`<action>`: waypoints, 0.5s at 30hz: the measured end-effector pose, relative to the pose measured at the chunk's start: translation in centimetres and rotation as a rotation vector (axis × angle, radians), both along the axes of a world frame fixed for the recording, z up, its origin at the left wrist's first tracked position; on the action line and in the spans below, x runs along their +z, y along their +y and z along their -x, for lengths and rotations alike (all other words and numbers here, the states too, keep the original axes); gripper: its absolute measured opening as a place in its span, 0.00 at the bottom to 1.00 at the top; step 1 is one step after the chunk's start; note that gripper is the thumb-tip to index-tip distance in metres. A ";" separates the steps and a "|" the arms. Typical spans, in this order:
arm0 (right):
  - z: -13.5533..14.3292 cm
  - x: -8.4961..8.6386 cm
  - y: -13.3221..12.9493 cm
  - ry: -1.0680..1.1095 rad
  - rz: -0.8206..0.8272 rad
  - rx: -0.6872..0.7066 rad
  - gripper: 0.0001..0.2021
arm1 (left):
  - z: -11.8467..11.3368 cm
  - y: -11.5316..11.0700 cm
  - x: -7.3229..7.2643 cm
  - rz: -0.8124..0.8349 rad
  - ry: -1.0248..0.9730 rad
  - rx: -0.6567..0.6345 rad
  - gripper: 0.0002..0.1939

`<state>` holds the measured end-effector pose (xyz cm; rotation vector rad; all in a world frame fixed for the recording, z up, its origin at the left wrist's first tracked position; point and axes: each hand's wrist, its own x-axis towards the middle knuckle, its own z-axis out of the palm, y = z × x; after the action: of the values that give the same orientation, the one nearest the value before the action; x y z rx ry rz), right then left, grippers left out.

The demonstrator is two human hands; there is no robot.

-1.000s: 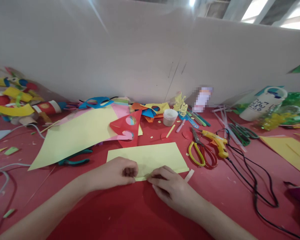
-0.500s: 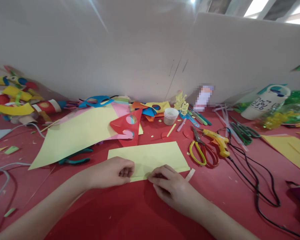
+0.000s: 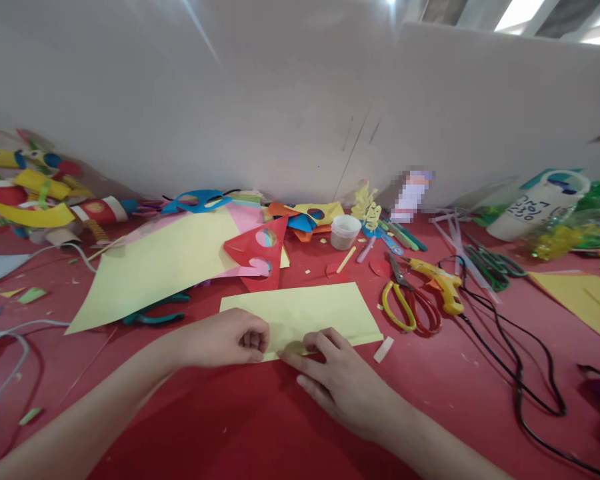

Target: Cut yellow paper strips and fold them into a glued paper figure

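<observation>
A pale yellow sheet of paper point(image 3: 310, 308) lies on the red tabletop before me, with a narrow fold along its near edge. My left hand point(image 3: 230, 339) is closed with curled fingers at the sheet's near left corner, its thumb on the edge. My right hand point(image 3: 337, 377) presses on the near edge, fingers apart and the index finger stretched along the fold towards my left hand. Part of the fold is hidden under my fingers. A small pale paper strip point(image 3: 383, 349) rests just off the sheet's right corner.
Red-and-yellow-handled scissors point(image 3: 403, 303) and a yellow glue gun point(image 3: 443, 283) with a trailing black cord lie on the right. Behind the sheet are a red paper mask point(image 3: 257, 247) and a white cup point(image 3: 345, 232). A larger yellow sheet point(image 3: 165, 260) covers part of some teal-handled pliers point(image 3: 157, 318).
My right index finger has slid left along the fold, closer to my left hand, and stretched out. My left hand keeps its place on the sheet. The view has shifted slightly.
</observation>
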<state>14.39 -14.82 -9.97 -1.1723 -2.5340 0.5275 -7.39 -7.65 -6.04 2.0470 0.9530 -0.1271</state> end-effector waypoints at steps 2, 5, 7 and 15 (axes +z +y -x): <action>0.0 -0.1 0.0 -0.014 -0.009 0.002 0.19 | 0.1 0.1 0.0 0.004 -0.005 -0.005 0.06; 0.0 -0.2 -0.1 -0.044 -0.039 -0.001 0.19 | 0.2 0.0 0.2 -0.009 0.018 -0.012 0.06; 0.1 -0.3 -0.1 -0.067 -0.061 -0.011 0.19 | 0.3 0.0 0.3 -0.019 0.053 -0.014 0.05; 0.5 -0.1 -0.5 -0.104 -0.104 -0.033 0.18 | 0.4 -0.5 0.1 -0.083 0.114 0.021 0.03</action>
<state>13.85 -15.27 -10.08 -1.2311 -2.5890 0.3307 -7.76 -8.11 -5.93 2.1239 1.0656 -0.1970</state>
